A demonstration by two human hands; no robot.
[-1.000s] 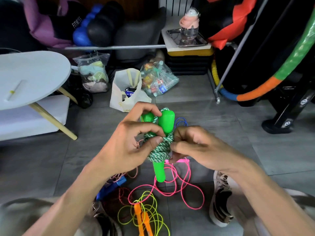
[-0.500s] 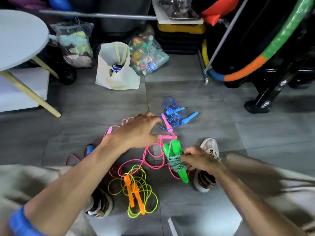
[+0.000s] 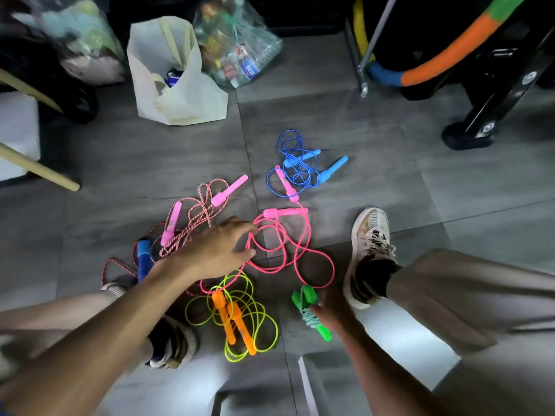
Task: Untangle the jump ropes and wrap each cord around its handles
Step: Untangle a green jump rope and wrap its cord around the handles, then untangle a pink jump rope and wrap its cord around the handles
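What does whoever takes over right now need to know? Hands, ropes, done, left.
Left hand: open, reaching over the pink rope.
Right hand: holding the green rope low by the floor, cord wrapped round its handles.
Done: green rope only.
Left, all loose on the floor: pink rope, yellow rope with orange handles, blue rope, striped rope with pink handles, and a rope with a blue handle.

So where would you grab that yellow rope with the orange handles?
By the two orange handles, from above. They lie side by side, rigid and nearly parallel, on top of the loose yellow cord, so one hand can probably close round both; the thin loops would slip and tangle.
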